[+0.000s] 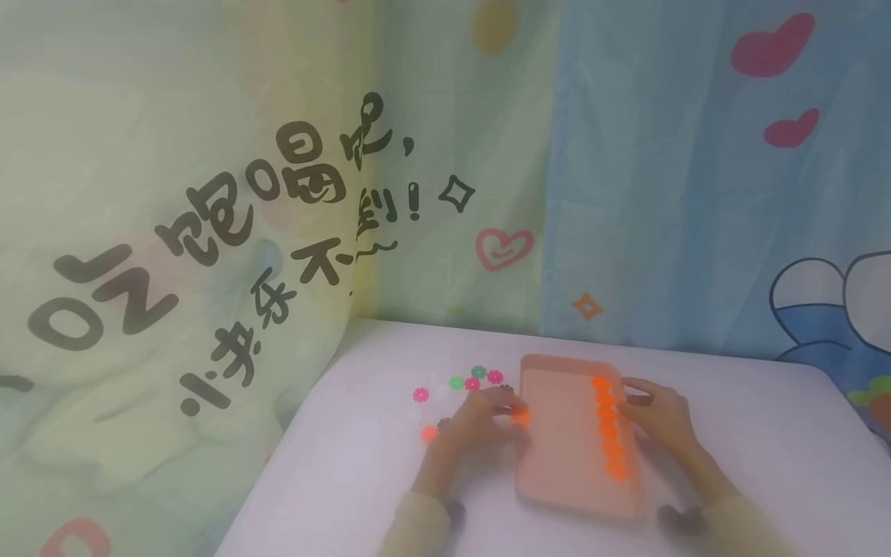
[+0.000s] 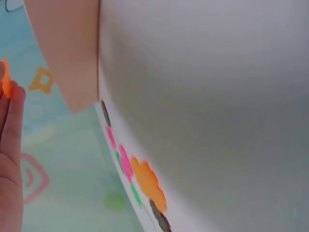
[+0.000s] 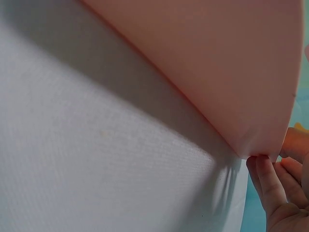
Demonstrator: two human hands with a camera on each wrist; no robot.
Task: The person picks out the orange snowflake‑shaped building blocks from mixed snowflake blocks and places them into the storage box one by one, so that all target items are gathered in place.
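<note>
A shallow pink tray (image 1: 560,433) lies on the white table, with a column of several overlapping orange flower-shaped pieces (image 1: 608,425) along its right side. At the tray's left rim, my left hand (image 1: 476,422) pinches a single orange flower-shaped piece (image 2: 6,79) between thumb and fingertips. My right hand (image 1: 657,414) grips the tray's right wall near its far end; in the right wrist view the fingertips (image 3: 263,162) press the outside of the wall and the thumb lies at the rim.
Loose flower-shaped pieces in pink (image 1: 421,394), green (image 1: 455,382), teal (image 1: 478,371), orange (image 1: 429,433) and dark grey lie on the table left of the tray, partly behind my left hand. Printed curtains (image 1: 452,155) hang behind and left of the table (image 1: 334,480).
</note>
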